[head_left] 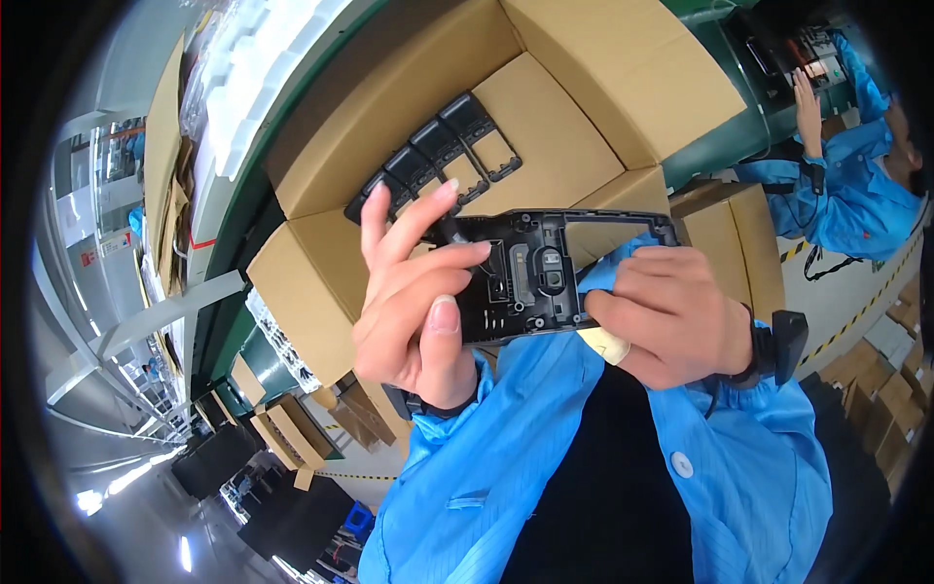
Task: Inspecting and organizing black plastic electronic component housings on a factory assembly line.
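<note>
A black plastic housing (508, 316) lies across both hands in front of my body, its inner side up. It shows a rectangular window opening at its right part and a raised module with a round piece in its middle. My left hand (404, 311) is at its left end, thumb and a fingertip against it, with the other fingers raised and spread. The housing's left end is partly hidden by these fingers. My right hand (671, 316) grips the right end with curled fingers. A small dark part (450, 231) shows between my left fingers, too unclear to name.
Beyond my hands stands an open cardboard box (559, 117) with several black plastic frames (465, 117) at its left side. Another carton (732, 238) is at the right. A shelf edge (282, 88) runs along the left. A co-worker (851, 200) in blue sits at the far right.
</note>
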### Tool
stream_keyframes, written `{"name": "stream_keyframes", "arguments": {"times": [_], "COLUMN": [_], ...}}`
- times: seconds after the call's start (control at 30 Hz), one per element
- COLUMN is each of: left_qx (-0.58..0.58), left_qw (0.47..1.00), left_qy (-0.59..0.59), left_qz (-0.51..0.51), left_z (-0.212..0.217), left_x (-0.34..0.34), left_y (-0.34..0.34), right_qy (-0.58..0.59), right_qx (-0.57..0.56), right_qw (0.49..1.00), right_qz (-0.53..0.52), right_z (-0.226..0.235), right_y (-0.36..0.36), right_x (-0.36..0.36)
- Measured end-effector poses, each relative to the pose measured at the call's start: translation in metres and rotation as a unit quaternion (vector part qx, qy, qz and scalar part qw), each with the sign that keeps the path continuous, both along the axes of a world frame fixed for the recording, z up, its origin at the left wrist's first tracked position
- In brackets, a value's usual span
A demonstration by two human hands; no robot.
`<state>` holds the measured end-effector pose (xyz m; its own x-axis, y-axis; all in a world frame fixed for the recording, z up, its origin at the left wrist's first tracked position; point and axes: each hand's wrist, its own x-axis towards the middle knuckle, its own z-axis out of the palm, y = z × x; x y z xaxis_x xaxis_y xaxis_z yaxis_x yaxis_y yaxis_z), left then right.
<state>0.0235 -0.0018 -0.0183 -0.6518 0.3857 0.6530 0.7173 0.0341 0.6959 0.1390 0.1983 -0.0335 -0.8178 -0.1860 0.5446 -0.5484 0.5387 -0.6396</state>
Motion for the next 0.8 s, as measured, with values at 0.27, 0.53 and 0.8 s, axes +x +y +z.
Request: {"name": "stream_keyframes", "arguments": {"times": [0.27, 0.53, 0.8], "left_qx": [0.016, 0.023, 0.027], "left_qw": [1.0, 1.0, 1.0], "left_qy": [0.012, 0.002, 0.0], "left_qz": [0.02, 0.007, 0.002], "left_z": [0.004, 0.002, -0.001], "left_x": [0.003, 0.0, -0.001], "left_y": [0.004, 0.005, 0.012], "right_qy": [-0.035, -0.036, -0.026], "right_qx": [-0.097, -0.101, -0.119], "right_qw": [0.994, 0.994, 0.992], "right_qz": [0.032, 0.03, 0.017], "right_z": [-0.004, -0.001, -0.005], "right_y": [0.0, 0.003, 0.007], "right_x": [-0.003, -0.007, -0.009]}}
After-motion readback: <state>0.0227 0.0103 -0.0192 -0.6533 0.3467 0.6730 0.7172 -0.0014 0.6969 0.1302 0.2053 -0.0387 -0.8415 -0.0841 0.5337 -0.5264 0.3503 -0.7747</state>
